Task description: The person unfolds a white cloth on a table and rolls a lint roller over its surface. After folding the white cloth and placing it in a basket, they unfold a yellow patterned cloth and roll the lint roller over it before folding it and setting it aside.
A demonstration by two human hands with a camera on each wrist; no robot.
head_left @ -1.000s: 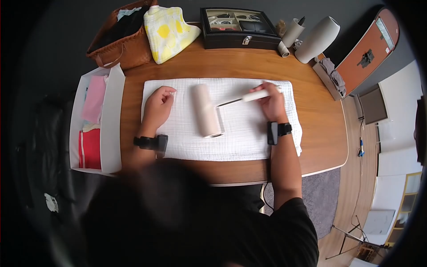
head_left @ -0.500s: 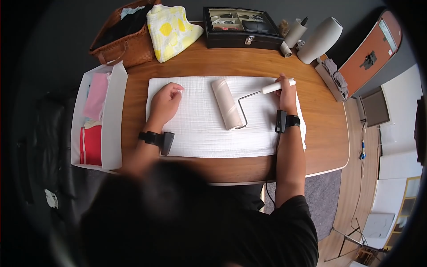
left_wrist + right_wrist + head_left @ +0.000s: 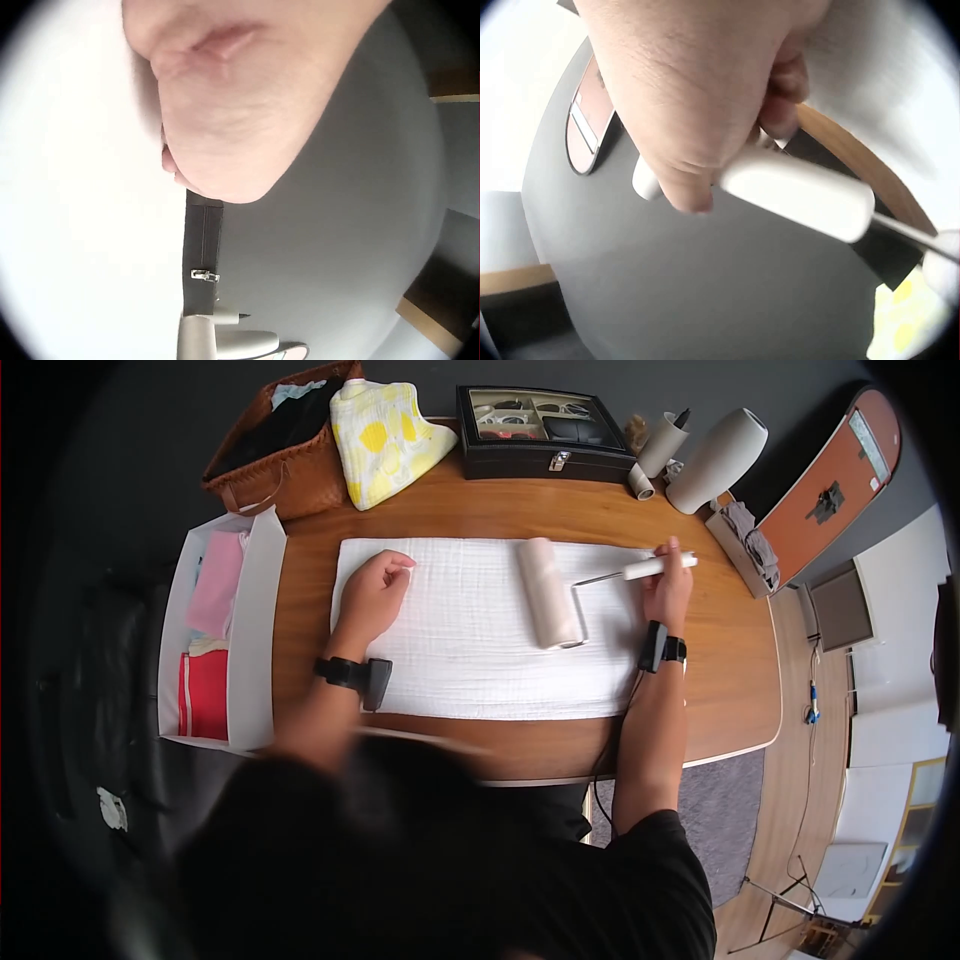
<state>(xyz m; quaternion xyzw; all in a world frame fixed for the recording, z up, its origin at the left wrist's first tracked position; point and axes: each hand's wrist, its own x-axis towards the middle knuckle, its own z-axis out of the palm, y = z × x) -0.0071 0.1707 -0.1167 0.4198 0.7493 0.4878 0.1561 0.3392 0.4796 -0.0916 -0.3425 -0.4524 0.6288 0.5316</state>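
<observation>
A lint roller (image 3: 548, 595) with a wide pale roll, bent wire frame and white handle lies across the right half of a white textured cloth (image 3: 460, 650). My right hand (image 3: 668, 595) holds the handle (image 3: 799, 193), with thumb and fingers wrapped about it in the right wrist view. On the cloth's upper left part rests my left hand (image 3: 376, 595), fingers curled and the fingertips pinching the cloth. In the left wrist view the heel of that hand (image 3: 232, 127) hides most of its fingers.
A white box (image 3: 250, 630) of folded clothes stands on the left. Along the back are a brown basket (image 3: 300, 485), a yellow-spotted cloth (image 3: 385, 445), a black glasses case (image 3: 545, 465) and a pale vase (image 3: 717, 460). A small box with grey cloth (image 3: 745, 540) sits at back right.
The lint roller has moved to the right across the white cloth, with the right hand on its handle. The left hand has stayed at the same part of the cloth.
</observation>
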